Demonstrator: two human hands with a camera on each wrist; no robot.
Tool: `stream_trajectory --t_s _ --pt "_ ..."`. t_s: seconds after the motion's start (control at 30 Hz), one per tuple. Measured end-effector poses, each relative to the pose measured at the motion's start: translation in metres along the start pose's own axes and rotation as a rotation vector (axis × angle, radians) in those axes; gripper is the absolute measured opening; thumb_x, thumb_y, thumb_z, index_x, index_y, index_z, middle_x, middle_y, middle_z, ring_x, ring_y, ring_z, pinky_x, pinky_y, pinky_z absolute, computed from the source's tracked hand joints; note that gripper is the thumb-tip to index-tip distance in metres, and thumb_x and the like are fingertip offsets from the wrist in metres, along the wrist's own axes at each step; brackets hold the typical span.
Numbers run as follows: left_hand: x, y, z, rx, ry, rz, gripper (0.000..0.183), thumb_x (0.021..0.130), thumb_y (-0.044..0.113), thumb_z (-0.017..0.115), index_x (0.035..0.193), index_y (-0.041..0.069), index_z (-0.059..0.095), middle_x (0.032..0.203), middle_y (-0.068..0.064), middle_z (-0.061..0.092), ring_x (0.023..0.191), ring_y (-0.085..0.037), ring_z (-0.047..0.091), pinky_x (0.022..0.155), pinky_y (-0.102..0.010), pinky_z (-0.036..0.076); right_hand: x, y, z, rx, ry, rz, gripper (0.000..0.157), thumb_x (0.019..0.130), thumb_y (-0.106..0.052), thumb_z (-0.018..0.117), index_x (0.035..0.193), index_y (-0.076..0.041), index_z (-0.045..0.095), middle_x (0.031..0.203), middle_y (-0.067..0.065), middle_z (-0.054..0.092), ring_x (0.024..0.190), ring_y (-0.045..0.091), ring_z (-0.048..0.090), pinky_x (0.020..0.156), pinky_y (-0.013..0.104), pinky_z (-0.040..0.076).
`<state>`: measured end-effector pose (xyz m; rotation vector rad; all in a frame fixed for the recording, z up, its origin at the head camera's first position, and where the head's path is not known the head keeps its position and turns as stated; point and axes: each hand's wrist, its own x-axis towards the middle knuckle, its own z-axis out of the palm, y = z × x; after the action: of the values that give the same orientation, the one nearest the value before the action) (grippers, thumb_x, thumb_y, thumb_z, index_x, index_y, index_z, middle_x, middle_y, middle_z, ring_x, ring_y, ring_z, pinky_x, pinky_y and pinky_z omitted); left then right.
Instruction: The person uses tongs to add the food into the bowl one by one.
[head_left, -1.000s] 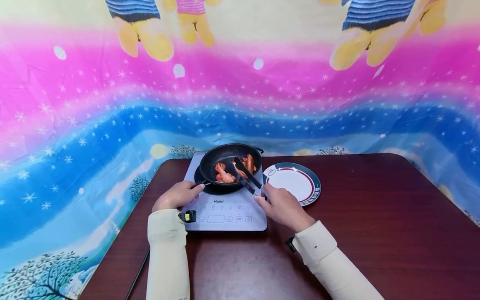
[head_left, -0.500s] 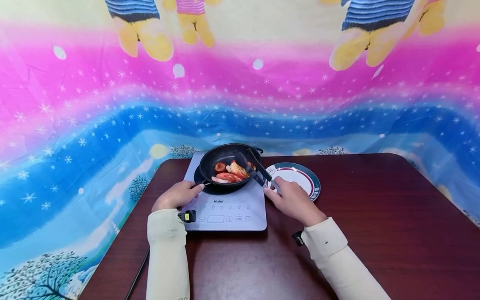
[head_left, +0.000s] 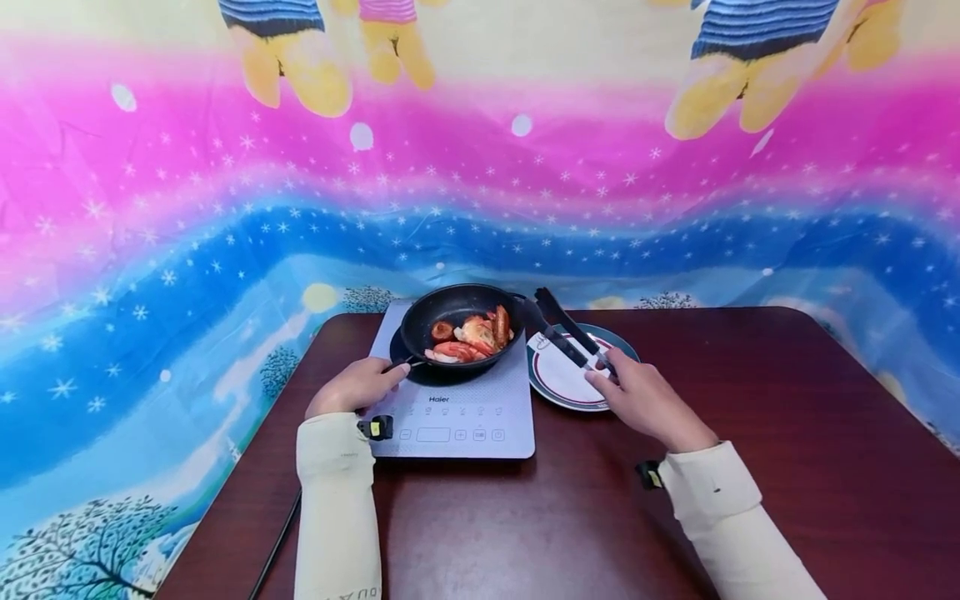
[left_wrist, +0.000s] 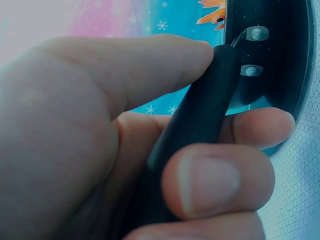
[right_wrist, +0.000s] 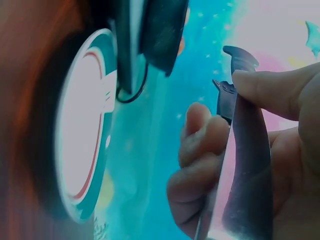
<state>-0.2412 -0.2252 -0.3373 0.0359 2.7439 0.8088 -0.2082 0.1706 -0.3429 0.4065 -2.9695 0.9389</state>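
Note:
My left hand (head_left: 354, 390) grips the black handle (left_wrist: 200, 110) of a frying pan (head_left: 450, 302), its fingers curled round it in the left wrist view. The pan rests on a white induction cooker (head_left: 480, 417). Several reddish-brown pieces of food (head_left: 476, 332), one roundish and others elongated, lie inside; their exact kind is unclear. Between thumb and fingers, my right hand (head_left: 652, 404) holds black-and-silver tongs (right_wrist: 250, 150). The tongs are over the white plate (head_left: 555, 379) with a green rim, to the right of the pan. Their tips stand apart, with nothing visible between them.
A dark reddish wooden table (head_left: 750, 417) carries everything. The plate stands close to the cooker's right edge. A black cable (head_left: 276, 542) runs along the table's left side. A patterned cloth (head_left: 480, 183) hangs behind and around the table.
My right hand has drawn the tongs out of the pan and rightward over the plate. The food pieces have shifted inside the pan. My left hand keeps its place on the handle.

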Motion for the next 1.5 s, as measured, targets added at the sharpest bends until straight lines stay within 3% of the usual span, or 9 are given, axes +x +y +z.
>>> stream_trajectory --t_s 0.23,0.47,0.7,0.97,1.5 --pt "0.001 0.001 -0.002 0.002 0.0 0.012 0.046 0.101 0.045 0.044 0.105 0.004 0.064 0.062 -0.004 0.047 0.05 -0.018 0.044 0.056 -0.034 0.043 -0.016 0.033 -0.003 -0.018 0.028 0.015 0.034 0.099 -0.029 0.055 0.112 0.0 0.046 0.08 0.008 0.052 0.07 0.019 0.049 0.062 0.034 0.041" --pt "0.0 0.0 -0.001 -0.013 0.001 -0.006 0.043 0.101 0.043 0.045 0.105 0.005 0.064 0.062 -0.004 0.046 0.048 -0.017 0.042 0.053 -0.033 0.043 -0.026 0.067 0.002 -0.058 -0.005 0.088 0.041 0.098 -0.032 0.056 0.118 0.0 0.04 0.083 0.007 0.055 0.072 0.02 0.05 0.063 0.034 0.041" --pt "0.0 0.0 -0.003 -0.006 0.012 0.0 0.045 0.101 0.044 0.043 0.107 0.005 0.064 0.061 -0.004 0.046 0.049 -0.018 0.042 0.055 -0.034 0.043 -0.027 0.093 -0.007 -0.099 0.036 0.09 0.032 0.096 -0.026 0.059 0.111 -0.001 0.044 0.082 0.007 0.052 0.072 0.021 0.048 0.06 0.035 0.039" --pt "-0.001 0.0 -0.002 -0.026 0.004 -0.009 0.044 0.101 0.044 0.045 0.105 0.004 0.064 0.06 -0.004 0.045 0.048 -0.018 0.041 0.054 -0.033 0.042 -0.037 0.122 -0.014 -0.131 0.021 0.106 0.037 0.095 -0.033 0.061 0.109 -0.001 0.048 0.091 0.009 0.056 0.078 0.023 0.049 0.065 0.043 0.037" --pt "-0.002 -0.003 0.002 -0.027 0.011 0.005 0.043 0.1 0.044 0.046 0.104 0.005 0.064 0.058 -0.003 0.044 0.047 -0.017 0.041 0.051 -0.033 0.042 -0.047 0.134 -0.019 -0.143 -0.02 0.104 0.034 0.094 -0.027 0.062 0.112 -0.001 0.051 0.09 0.007 0.058 0.078 0.022 0.05 0.064 0.044 0.035"
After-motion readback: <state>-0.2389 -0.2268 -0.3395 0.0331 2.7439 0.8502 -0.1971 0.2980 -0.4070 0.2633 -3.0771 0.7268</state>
